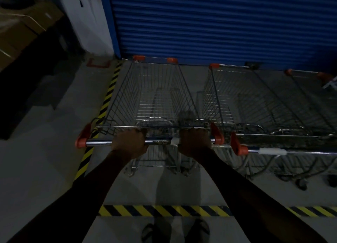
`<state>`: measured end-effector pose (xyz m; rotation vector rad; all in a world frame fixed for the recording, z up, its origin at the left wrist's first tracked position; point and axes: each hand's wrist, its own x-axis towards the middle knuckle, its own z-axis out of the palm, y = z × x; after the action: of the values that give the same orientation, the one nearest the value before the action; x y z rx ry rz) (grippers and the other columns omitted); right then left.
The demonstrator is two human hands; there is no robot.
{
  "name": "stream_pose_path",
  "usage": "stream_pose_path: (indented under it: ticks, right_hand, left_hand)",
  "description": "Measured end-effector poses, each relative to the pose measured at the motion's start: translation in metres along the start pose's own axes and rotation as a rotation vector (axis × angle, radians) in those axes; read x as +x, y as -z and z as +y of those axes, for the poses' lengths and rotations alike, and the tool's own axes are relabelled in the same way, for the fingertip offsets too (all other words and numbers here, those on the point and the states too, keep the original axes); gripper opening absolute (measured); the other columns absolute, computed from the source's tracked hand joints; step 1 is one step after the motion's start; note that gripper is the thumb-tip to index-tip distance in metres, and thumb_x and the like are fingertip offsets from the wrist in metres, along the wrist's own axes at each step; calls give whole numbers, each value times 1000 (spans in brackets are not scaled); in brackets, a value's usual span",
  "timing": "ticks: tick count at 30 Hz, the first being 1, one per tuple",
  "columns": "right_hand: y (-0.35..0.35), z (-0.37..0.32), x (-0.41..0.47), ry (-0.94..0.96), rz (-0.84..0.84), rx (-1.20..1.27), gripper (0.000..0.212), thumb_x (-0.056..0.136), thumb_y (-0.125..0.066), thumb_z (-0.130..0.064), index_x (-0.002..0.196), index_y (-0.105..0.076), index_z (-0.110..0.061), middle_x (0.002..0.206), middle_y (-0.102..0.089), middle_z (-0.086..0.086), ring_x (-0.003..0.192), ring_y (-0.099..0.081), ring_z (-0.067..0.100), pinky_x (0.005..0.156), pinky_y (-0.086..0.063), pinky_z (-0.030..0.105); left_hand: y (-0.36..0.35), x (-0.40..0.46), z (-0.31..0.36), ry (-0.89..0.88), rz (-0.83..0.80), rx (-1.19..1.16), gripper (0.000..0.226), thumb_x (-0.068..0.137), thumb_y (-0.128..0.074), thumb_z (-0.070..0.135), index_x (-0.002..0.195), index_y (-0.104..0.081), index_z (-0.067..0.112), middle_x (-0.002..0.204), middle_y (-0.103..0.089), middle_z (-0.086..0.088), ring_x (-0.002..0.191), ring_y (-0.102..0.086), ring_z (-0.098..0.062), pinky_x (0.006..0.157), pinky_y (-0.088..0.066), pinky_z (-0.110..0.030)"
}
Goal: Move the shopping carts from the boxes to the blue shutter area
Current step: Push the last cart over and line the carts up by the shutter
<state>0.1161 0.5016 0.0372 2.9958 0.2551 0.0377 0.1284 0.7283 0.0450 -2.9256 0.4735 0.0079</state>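
Gripping an apparently empty cart [151,96], both hands [129,143] clasp its handle [98,142].

No readable text anywhere I can see. The label on my cart handle [160,142] is too dark and smeared to make out. The white sleeve on the next cart's handle [272,151] shows no print. The pale sticker on the box [48,15] at top left is blurred, nothing legible. The only signs are markings: yellow-black hazard tape [164,210] on the floor in front of my feet, another strip [107,95] running up the left side of my cart, and a red outline [98,63] painted on the floor near the shutter [218,23] corner. The shutter carries no lettering or numbers.
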Motion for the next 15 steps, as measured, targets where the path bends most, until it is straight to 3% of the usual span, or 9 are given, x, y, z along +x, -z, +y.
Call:
stream_pose_path:
  ticks: [2,6,11,15]
  right_hand:
    - [3,0,-1,-4,-12,9,47,80,-55,-61,98,-66,-20,94,-69,7,86,-66,33,75,-48,38]
    - [1,-1,-7,-71,-45,-56,40,65,-71,-57,76,-68,-19,69,-67,7,62,-66,31,61,-50,37]
    - [1,0,-14,0,20,-36,41,83,-56,-55,100,-66,-19,94,-69,9,87,-66,33,77,-48,39]
    - [2,-4,-23,-6,12,-9,46,80,-59,-60,92,-67,-16,87,-70,10,80,-67,33,71,-48,38]
  left_hand:
    - [2,-3,2,0,3,21,42,86,-51,53,117,-55,25,105,-69,-5,93,-68,-32,76,-52,-38]
    - [4,-9,7,-12,-6,25,42,86,-50,51,116,-55,23,105,-69,-6,94,-68,-32,77,-52,-38]
    - [6,-20,10,-6,16,28,42,87,-51,50,119,-54,23,106,-70,-5,94,-68,-30,75,-52,-37]
    - [5,-25,8,-11,20,38,46,87,-53,52,121,-53,22,107,-70,-6,94,-69,-31,75,-53,-38]
